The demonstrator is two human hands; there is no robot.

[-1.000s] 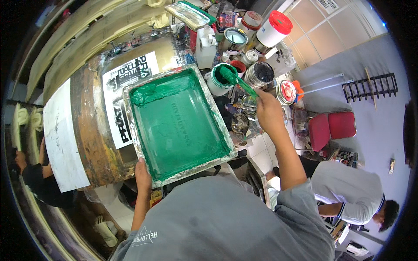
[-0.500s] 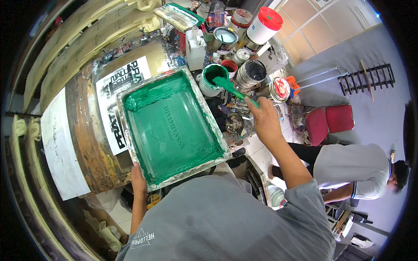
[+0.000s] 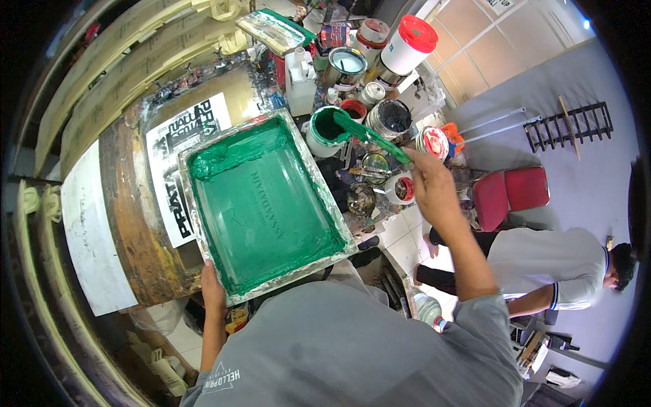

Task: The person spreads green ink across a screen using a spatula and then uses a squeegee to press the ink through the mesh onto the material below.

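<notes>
A screen-printing frame (image 3: 322, 176), smeared with green ink, lies tilted on the worn table in front of me. Thick green ink (image 3: 234, 157) is heaped along its far and left inner sides. At the frame's near left edge, my left hand (image 3: 213, 288) is closed with its fingers largely out of sight. My right hand (image 3: 435, 188) grips a green-coated spatula (image 3: 373, 138). The spatula's far end reaches the mouth of a white tub of green ink (image 3: 314, 144), right of the frame. Beneath the frame, a printed white sheet (image 3: 165, 178) partly shows.
Beyond the tub stand several ink cans, a white plastic jug (image 3: 300, 85) and a red-lidded bucket (image 3: 409, 47). A small red-ink tub (image 3: 400, 190) sits near my right hand. Another person (image 3: 542, 264) bends over at the right, near red chairs (image 3: 508, 193). A blank sheet (image 3: 95, 230) lies left.
My right hand has moved right and slightly nearer, drawing the spatula back across the tub's rim. The small red-ink tub beside that hand now shows. My left hand stays at the frame.
</notes>
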